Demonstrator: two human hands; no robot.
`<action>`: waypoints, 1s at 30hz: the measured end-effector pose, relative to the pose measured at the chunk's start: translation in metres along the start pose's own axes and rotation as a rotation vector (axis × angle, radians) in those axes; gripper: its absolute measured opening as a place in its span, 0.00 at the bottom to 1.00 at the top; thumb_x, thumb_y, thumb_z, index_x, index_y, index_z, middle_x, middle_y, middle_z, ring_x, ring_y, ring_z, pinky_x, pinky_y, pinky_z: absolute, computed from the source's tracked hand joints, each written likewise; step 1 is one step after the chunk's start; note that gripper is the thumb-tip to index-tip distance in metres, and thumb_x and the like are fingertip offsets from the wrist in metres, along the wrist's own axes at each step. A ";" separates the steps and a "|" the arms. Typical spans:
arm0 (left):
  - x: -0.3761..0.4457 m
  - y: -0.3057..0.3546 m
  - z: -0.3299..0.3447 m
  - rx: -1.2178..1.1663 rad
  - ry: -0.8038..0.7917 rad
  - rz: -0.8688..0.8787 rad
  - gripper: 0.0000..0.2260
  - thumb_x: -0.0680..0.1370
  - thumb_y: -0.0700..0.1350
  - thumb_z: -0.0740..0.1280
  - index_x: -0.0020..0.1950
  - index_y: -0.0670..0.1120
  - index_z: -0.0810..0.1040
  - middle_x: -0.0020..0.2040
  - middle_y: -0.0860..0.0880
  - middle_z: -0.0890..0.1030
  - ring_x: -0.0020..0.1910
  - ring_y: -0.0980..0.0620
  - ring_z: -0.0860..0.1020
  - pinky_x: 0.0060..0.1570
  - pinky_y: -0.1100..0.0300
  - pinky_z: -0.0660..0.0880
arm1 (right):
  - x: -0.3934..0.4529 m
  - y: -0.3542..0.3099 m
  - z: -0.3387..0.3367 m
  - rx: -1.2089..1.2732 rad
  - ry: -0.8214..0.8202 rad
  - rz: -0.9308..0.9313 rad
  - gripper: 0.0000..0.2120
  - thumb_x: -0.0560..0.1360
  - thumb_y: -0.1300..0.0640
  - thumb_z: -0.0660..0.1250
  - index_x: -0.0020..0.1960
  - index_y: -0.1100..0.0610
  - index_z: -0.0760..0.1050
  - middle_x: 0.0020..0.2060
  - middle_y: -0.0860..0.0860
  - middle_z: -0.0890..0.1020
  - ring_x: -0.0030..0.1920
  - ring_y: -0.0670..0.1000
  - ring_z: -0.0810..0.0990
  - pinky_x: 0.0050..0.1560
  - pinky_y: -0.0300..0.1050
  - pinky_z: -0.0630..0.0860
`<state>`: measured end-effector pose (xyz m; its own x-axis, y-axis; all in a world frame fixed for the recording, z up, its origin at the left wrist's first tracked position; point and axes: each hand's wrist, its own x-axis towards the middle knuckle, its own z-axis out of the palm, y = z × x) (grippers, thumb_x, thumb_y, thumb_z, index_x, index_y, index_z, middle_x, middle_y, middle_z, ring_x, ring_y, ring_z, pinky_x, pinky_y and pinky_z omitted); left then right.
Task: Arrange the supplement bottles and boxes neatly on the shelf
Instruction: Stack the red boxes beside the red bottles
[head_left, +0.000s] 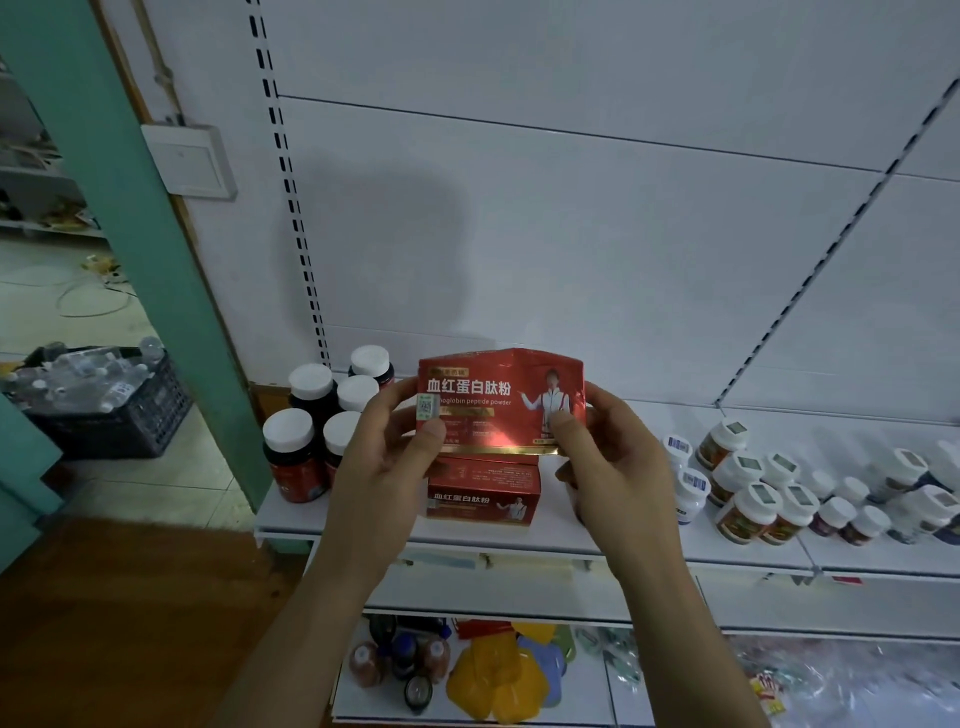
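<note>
- Head view shows two hands holding one red box (501, 400) up in the air, just above the white shelf (571, 535).
- Left hand (387, 467) pinches the left end of the red box, with the thumb on the front. Right hand (613, 467) pinches the right end the same way. The fingers of both hands are curled around the box, so both are grasping it.
- I think the hands hold it by the ends so the front with the words faces out and stays level.
- One more red box, the lower box (483, 491), already sits on the shelf right under the one in the hands. My guess is the top one will be stacked on it, so the two match.
- That makes two red boxes that I can see.
- Dark bottles (296, 457) with white caps stand in a tidy group at the left end of the shelf, just beside the left hand. I count five.
- White-capped bottles (753, 499) crowd the right part of the shelf. Some stand and some lean or lie down. I count more than ten, but the far ones are too blurry to count well. They look like they need tidying.
- On a lower shelf (363, 706) are small bottles and a yellow thing (498, 680).
- A black crate (104, 405) sits on the floor to the left.
</note>
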<state>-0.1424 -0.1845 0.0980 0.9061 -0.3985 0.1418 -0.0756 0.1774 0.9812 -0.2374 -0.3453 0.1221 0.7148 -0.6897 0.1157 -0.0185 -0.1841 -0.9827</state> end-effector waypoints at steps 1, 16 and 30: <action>0.000 0.000 0.000 -0.006 0.001 -0.001 0.16 0.80 0.48 0.65 0.68 0.53 0.73 0.57 0.53 0.83 0.55 0.55 0.82 0.44 0.61 0.81 | 0.000 0.000 -0.001 -0.003 -0.010 -0.006 0.15 0.79 0.49 0.68 0.66 0.45 0.78 0.46 0.45 0.85 0.38 0.43 0.82 0.32 0.33 0.75; 0.004 0.008 -0.002 0.221 -0.014 0.115 0.14 0.80 0.55 0.61 0.64 0.68 0.68 0.60 0.68 0.76 0.59 0.61 0.79 0.48 0.60 0.82 | -0.003 0.007 0.004 -0.078 0.050 -0.244 0.20 0.81 0.55 0.67 0.67 0.36 0.72 0.59 0.45 0.80 0.52 0.47 0.83 0.40 0.30 0.77; -0.001 0.020 0.003 0.067 0.107 0.004 0.10 0.79 0.53 0.63 0.60 0.60 0.73 0.51 0.70 0.81 0.53 0.65 0.80 0.37 0.75 0.75 | -0.011 0.002 0.003 0.078 0.101 -0.066 0.04 0.79 0.48 0.65 0.50 0.44 0.79 0.42 0.40 0.86 0.44 0.43 0.85 0.38 0.34 0.79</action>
<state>-0.1466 -0.1831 0.1182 0.9447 -0.2988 0.1348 -0.1040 0.1170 0.9877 -0.2434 -0.3364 0.1185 0.6382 -0.7459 0.1904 0.0834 -0.1789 -0.9803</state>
